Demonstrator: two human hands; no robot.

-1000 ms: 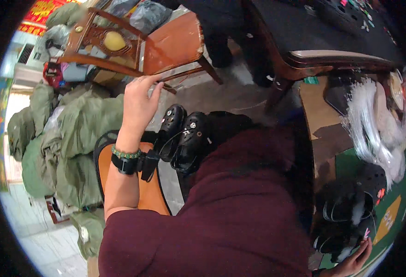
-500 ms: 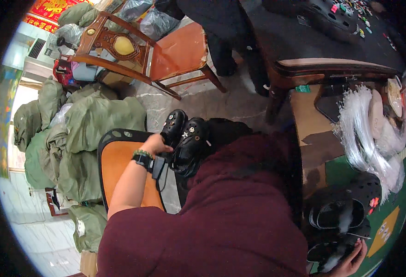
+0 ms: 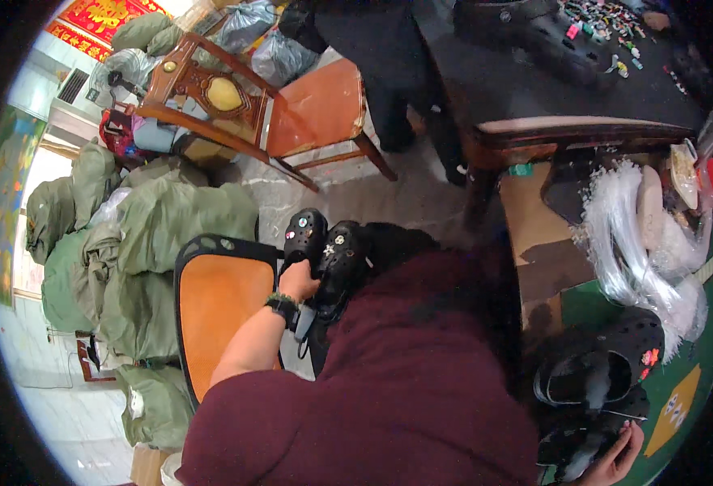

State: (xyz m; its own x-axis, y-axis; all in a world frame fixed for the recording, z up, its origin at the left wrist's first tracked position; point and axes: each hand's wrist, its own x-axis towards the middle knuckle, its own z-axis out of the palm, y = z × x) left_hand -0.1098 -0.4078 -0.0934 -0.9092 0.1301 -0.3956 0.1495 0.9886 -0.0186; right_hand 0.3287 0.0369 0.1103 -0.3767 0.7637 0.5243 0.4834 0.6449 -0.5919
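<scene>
A pair of black clogs with small charms, the left clog and the right clog, lies side by side against dark cloth in front of my maroon shirt. My left hand, with a bracelet and a dark wrist device, is closed round the near end of the left clog; its fingertips are partly hidden. At the lower right, another pair of black clogs sits on a green surface, one with an orange-red charm. My right hand curls its fingers on the edge of the nearer clog, close to a thin pale strand.
A bundle of clear plastic strands lies on cardboard at the right. The dark table holds small colourful charms. A person in dark clothes stands by the wooden chair. Green sacks and an orange-backed chair are left.
My left hand has shifted right and slightly down along the left clog. The clogs appear slightly lower and to the right. My right hand stays at the lower-right clogs.
</scene>
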